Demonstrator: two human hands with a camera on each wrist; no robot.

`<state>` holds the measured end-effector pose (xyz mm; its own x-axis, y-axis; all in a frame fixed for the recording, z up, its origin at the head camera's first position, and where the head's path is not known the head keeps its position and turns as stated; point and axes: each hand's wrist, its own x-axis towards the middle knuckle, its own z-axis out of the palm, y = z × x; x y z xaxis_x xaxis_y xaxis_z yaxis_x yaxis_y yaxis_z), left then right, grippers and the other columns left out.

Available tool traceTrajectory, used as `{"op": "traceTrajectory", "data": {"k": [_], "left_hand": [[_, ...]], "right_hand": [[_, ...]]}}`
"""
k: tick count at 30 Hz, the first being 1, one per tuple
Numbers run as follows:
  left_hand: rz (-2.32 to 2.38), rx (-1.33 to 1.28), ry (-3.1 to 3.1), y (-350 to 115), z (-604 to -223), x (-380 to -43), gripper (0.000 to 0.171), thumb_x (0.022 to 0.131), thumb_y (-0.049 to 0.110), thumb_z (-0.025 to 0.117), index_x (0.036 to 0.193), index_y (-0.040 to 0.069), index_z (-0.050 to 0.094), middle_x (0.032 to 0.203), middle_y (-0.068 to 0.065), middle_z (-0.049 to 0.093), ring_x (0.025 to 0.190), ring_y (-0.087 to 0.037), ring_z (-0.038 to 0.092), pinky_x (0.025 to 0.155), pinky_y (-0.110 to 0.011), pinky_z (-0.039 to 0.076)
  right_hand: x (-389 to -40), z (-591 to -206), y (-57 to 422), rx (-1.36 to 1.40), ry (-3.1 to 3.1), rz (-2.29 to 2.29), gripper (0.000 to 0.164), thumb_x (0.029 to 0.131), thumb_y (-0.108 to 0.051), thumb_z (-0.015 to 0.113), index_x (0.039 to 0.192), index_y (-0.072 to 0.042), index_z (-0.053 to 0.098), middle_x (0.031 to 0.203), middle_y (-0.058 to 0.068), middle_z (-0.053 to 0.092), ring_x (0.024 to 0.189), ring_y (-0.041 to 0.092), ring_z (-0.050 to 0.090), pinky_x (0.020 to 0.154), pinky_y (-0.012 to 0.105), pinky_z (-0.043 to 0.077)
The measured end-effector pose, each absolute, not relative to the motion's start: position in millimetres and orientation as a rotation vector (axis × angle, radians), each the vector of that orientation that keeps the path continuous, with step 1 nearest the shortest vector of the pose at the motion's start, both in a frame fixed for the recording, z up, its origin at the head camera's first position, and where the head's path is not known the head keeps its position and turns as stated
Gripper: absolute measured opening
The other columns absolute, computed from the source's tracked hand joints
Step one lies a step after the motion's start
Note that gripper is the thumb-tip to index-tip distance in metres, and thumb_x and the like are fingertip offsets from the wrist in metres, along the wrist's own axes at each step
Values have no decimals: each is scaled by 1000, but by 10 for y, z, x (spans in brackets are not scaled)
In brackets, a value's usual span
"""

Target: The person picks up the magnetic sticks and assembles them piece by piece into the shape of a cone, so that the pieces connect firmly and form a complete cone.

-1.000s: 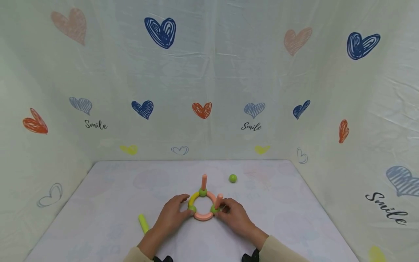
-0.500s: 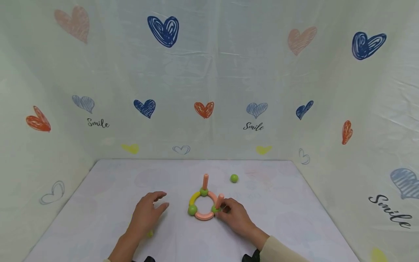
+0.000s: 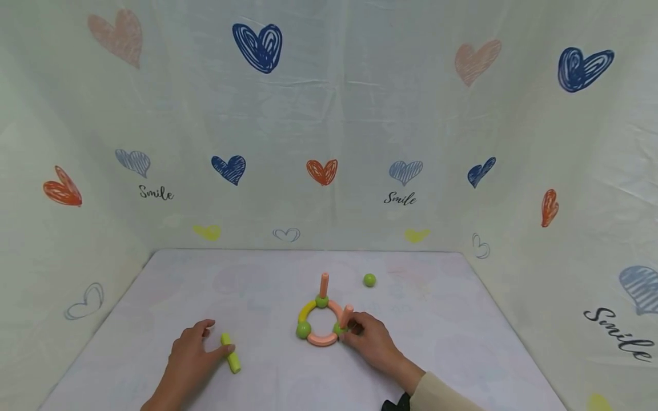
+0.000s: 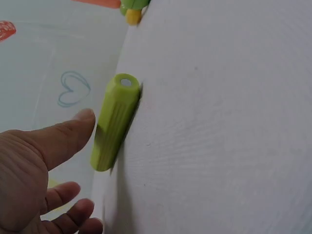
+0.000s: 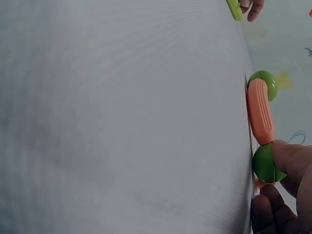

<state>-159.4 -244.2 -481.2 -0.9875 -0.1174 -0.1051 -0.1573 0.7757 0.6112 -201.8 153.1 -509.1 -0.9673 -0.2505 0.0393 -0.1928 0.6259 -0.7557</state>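
Observation:
A yellow-green rod (image 3: pixel 231 354) lies on the table at the left. My left hand (image 3: pixel 189 357) is beside it, thumb at the rod and the other fingers apart from it. A metal disc shows in the rod's end (image 4: pixel 126 82) in the left wrist view. Near the middle stands a ring of green balls joined by a yellow curved bar (image 3: pixel 306 310) and peach curved bars (image 3: pixel 322 340). One peach rod (image 3: pixel 324 284) rises from the back ball; another peach rod (image 3: pixel 346 315) leans up at the right ball. My right hand (image 3: pixel 374 342) pinches that right green ball (image 5: pixel 265 163).
A loose green ball (image 3: pixel 369 280) lies behind the ring, to its right. The white table (image 3: pixel 437 319) is bounded by a pale curtain (image 3: pixel 329 114) printed with hearts at the back and sides.
My left hand has let go of the ring's left ball and moved left and down to the yellow-green rod. The right hand has stayed at the ring's right ball.

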Motion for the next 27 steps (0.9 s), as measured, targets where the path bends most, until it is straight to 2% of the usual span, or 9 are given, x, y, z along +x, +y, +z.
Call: {"op": "traceTrajectory", "data": {"k": [5, 8, 15, 21, 24, 27], "left_hand": [[933, -287, 2878, -2382, -4846, -1583, 100, 79, 62, 86, 140, -9, 51, 127, -26, 62, 116, -49, 54, 87, -63, 42], [913, -282, 2868, -2328, -4848, -1593, 102, 77, 65, 86, 139, -8, 53, 128, -25, 62, 117, -49, 53, 86, -62, 41], [918, -202, 2867, -2274, -4858, -1659, 88, 80, 60, 86, 140, 1, 61, 130, -21, 65, 121, -49, 52, 89, -64, 41], [980, -204, 2848, -2242, -4886, -1746, 71, 86, 37, 87, 141, 0, 61, 121, -8, 73, 120, -37, 59, 101, -66, 44], [992, -223, 2850, -2238, -4886, -1762, 55, 89, 29, 85, 134, 1, 68, 116, -6, 75, 112, -31, 64, 97, -60, 50], [995, -213, 2880, -2245, -4876, -1758, 41, 90, 24, 83, 124, 2, 74, 111, -7, 77, 106, -29, 68, 92, -55, 53]], "right_hand": [[-2017, -5078, 1536, -364, 2762, -1286, 26, 92, -30, 83, 113, -17, 74, 101, -5, 68, 86, 7, 58, 73, 24, 49], [-2025, -5082, 1542, -373, 2767, -1278, 24, 92, -30, 83, 111, -19, 73, 101, -6, 67, 88, 7, 58, 75, 25, 50], [-2055, -5121, 1557, -412, 2771, -1279, 22, 94, -33, 81, 109, -20, 72, 99, -7, 67, 90, 7, 59, 77, 27, 50], [-2063, -5138, 1565, -424, 2756, -1307, 17, 94, -33, 80, 107, -24, 72, 102, -9, 68, 92, 7, 60, 80, 27, 51], [-2061, -5137, 1567, -432, 2742, -1331, 15, 94, -32, 80, 105, -26, 72, 105, -8, 69, 94, 7, 61, 82, 28, 52], [-2059, -5139, 1569, -436, 2741, -1335, 16, 94, -32, 80, 105, -25, 72, 106, -8, 70, 95, 8, 62, 82, 28, 53]]}}
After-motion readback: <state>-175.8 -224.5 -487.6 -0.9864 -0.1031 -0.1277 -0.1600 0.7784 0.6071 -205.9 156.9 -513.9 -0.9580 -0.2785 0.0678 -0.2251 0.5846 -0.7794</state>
